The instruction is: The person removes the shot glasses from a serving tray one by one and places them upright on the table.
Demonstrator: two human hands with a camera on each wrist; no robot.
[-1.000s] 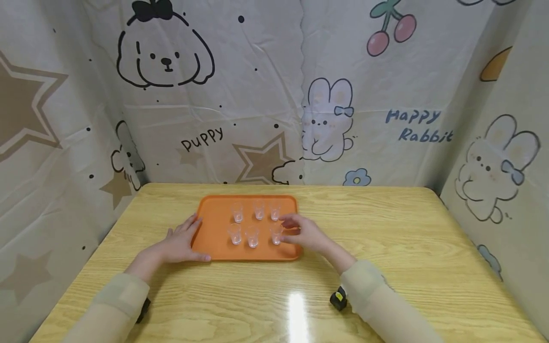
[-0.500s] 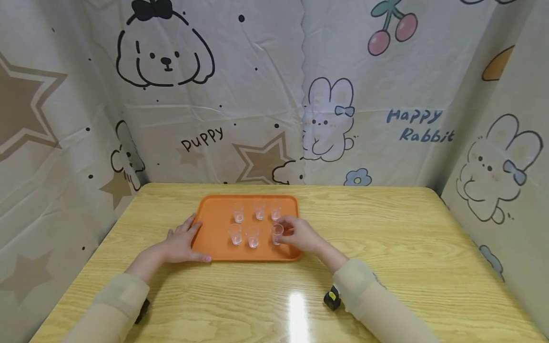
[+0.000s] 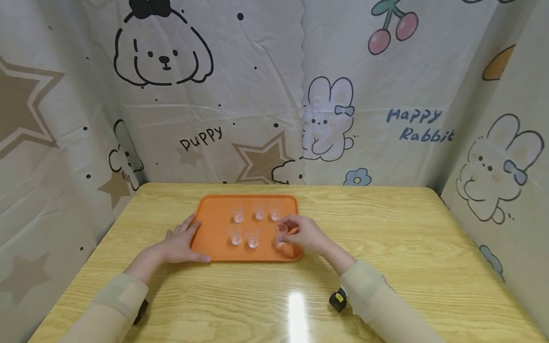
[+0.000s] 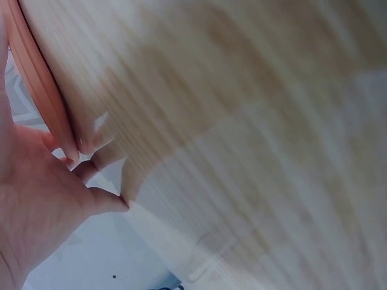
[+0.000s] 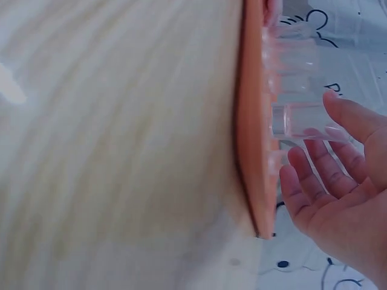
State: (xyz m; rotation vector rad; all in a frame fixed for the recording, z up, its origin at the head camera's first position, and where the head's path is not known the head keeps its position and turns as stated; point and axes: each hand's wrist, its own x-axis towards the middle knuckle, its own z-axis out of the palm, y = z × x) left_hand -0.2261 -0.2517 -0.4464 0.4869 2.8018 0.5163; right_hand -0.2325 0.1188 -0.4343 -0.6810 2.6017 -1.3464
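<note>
An orange tray [image 3: 210, 233] lies on the table and bears two rows of small clear cups, three to a row. At its left side my left hand [image 3: 177, 247] rests with fingers spread, fingertips on the left rim and the thumb at the front edge. My right hand [image 3: 306, 234] pinches the front-right cup [image 3: 280, 234] near its rim. In the right wrist view, this cup [image 5: 302, 122] stands upright, thumb on one side and fingers on the other, its base close over the tray. Beside it are a front-middle cup [image 3: 252, 238] and a front-left cup [image 3: 234, 235].
Behind lies the back row: a left cup [image 3: 238, 214], a middle cup [image 3: 259, 211] and a right cup [image 3: 275, 211]. The wooden table [image 3: 377, 224] extends around the tray. A printed curtain [image 3: 257, 100] encloses its back and sides.
My right hand has closed on the front-right cup and shifted it slightly right, away from the front-middle cup. The left hand and the tray stay in place.
</note>
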